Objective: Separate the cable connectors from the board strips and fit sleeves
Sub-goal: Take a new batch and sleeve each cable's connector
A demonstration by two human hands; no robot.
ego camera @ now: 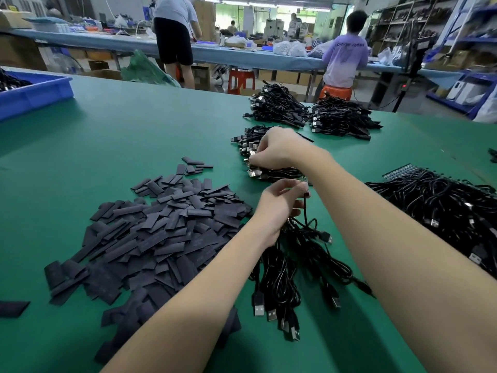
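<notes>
The person's left hand [277,208] is curled, its fingertips pinching the end of a thin black cable [305,208] that drops from the grip into a loose bundle of glossy black USB cables [290,267] just below the wrist — their flat metal plugs fan out at the near end. The right hand [277,149] reaches past the left one, knuckles up, fingers bent and gripping into a stacked pile of cable connectors [252,157]; exactly which piece it pinches cannot be told. A narrow green board strip [305,181] shows between the two hands, right at the left fingertips.

To the left of the left hand lies a wide heap of sleeves [161,232] — flat, matte, dark grey rectangles of tubing, overlapping like shingles. To the right of the right forearm spreads a tangled mass of black cables [441,211] with a pale perforated board strip [400,170] poking out at its far edge. Beyond the right hand sit two neat bundles of cables [279,106], side by side.

All rests on a smooth green mat [121,135]. Far to the left of both hands stands a blue plastic bin [37,95]
</notes>
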